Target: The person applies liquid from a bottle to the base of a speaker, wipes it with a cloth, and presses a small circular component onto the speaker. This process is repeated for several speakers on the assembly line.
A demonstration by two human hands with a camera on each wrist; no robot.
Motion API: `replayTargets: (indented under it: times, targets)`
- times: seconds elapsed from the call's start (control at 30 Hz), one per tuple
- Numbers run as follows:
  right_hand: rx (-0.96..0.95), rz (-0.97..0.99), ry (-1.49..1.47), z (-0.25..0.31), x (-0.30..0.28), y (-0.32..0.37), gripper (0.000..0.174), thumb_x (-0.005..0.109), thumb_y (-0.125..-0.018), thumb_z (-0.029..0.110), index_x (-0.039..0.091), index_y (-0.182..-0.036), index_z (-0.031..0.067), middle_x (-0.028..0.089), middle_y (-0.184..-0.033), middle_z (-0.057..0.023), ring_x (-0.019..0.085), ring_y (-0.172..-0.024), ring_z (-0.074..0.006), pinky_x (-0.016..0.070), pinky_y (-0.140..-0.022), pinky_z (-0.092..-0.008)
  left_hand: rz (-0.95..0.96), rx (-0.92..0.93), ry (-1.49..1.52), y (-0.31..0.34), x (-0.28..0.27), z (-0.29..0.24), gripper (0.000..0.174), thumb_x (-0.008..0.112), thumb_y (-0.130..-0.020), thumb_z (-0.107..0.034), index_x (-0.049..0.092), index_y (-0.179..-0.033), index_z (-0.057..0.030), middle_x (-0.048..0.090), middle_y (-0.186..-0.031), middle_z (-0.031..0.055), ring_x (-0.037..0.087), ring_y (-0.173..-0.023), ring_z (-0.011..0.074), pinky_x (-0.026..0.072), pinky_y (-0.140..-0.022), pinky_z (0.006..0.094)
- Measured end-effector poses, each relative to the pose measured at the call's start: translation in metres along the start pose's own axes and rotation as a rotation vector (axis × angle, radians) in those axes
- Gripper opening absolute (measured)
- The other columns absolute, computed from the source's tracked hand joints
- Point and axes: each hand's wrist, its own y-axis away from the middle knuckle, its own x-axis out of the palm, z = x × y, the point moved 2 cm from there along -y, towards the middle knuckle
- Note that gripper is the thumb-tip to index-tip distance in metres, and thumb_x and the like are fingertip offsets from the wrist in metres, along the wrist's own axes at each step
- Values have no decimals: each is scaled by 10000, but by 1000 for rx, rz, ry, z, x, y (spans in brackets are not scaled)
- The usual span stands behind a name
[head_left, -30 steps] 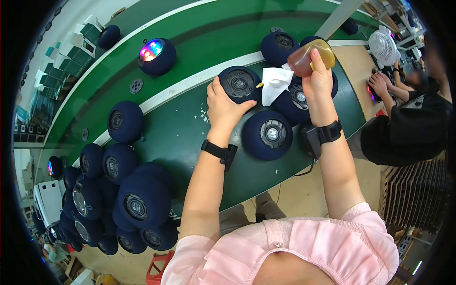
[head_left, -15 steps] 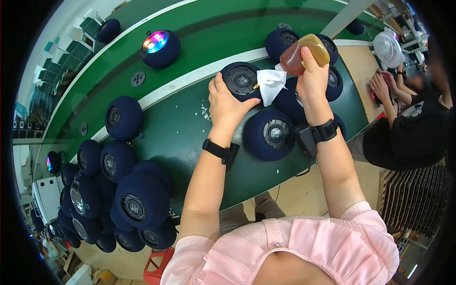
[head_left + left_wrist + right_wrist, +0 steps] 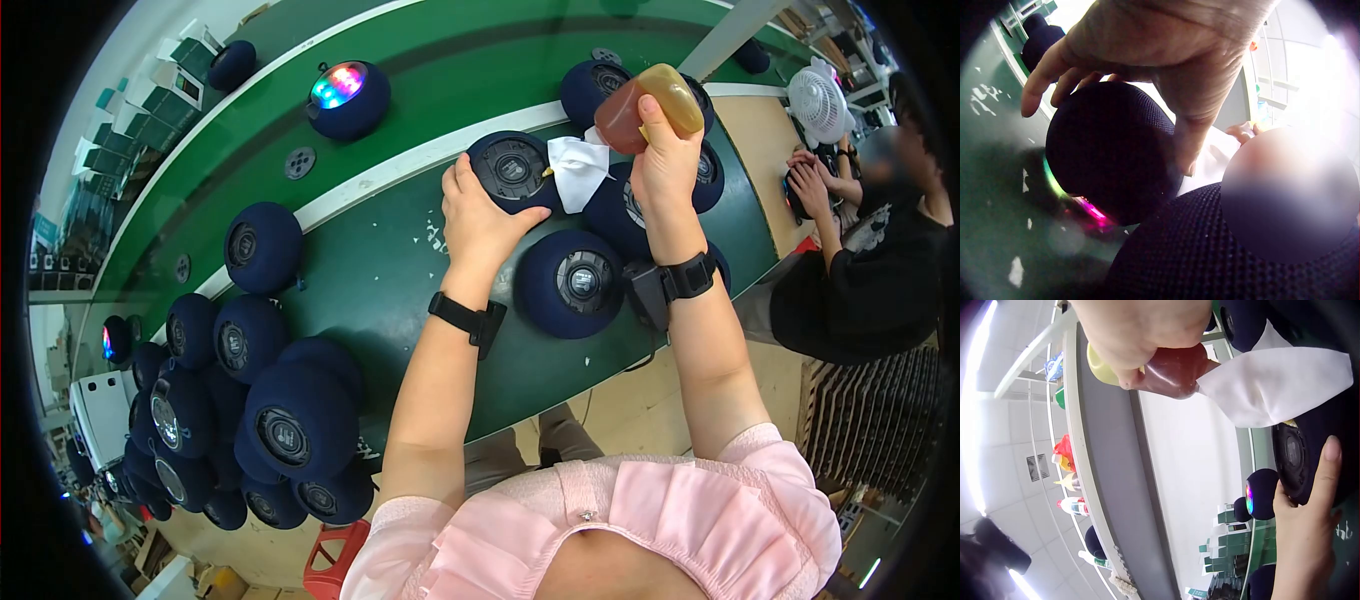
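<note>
My left hand (image 3: 480, 215) grips a round navy fabric-covered speaker (image 3: 512, 170), thumb on the near side and fingers around the far left. The speaker's black ringed base faces up, and coloured light glows beneath it in the left wrist view. In my right hand (image 3: 667, 165) is a tilted squeeze bottle (image 3: 622, 120) of reddish-amber liquid, thumb over its side. A white cloth (image 3: 577, 175) wraps its neck. The yellowish nozzle tip (image 3: 548, 171) pokes out of the cloth, right at the base's right edge. Another speaker (image 3: 570, 285) sits just below, base up.
Several speakers pile up (image 3: 285, 430) at the table's left end; more stand behind my right hand. Beyond a white rail, a lit speaker (image 3: 348, 100) and a dark perforated disc (image 3: 300, 163) lie on the green belt (image 3: 430, 75). A person (image 3: 860, 250) works at the right, near a white fan (image 3: 817, 105).
The nozzle tip has shifted slightly along the speaker's right edge, and the bottle has moved a little with it. My left hand keeps its grip on the speaker.
</note>
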Motion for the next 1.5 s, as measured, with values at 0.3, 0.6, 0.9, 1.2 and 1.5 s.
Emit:
replayTargets:
  times: [0.3,0.6,0.9,1.2,1.5]
  targets:
    - [232,-275,-199,0,-34,-9,311,598,-855,170,489,-1127,66,561,-1078,-65,552,-1001,-211,459,-889,-397,8,-10,3,1,0,-1,1086,863,-468,-313,263,-1305,32,346,-1296,211,413,-1172,352,394,-957,387]
    - [453,-413,-336,41,-40,5,377,515,-900,282,440,-1168,28,539,-1121,-150,527,-1049,-317,413,-920,-498,-6,5,7,1,0,3,1085,862,-464,-338,267,-1307,-3,348,-1293,189,404,-1168,361,414,-932,406]
    - [450,-430,-292,32,-30,25,384,536,-891,276,437,-1178,40,542,-1116,-151,535,-1039,-332,442,-888,-499,-45,21,-57,3,4,3,1067,853,-478,-361,273,-1310,-29,367,-1259,192,417,-1153,355,427,-900,435]
    - [166,-268,-174,13,-6,35,321,655,-806,104,508,-1089,68,578,-1024,-37,569,-942,-164,479,-828,-323,-82,4,-43,3,5,2,1032,829,-499,-373,280,-1302,-28,382,-1217,182,444,-1113,354,438,-878,443]
    - [45,-160,-78,-7,23,36,333,706,-750,62,557,-1043,13,606,-960,-48,568,-893,-141,433,-809,-280,-119,12,-65,3,9,1,1002,802,-522,-414,292,-1290,-22,393,-1197,182,455,-1095,359,457,-843,453]
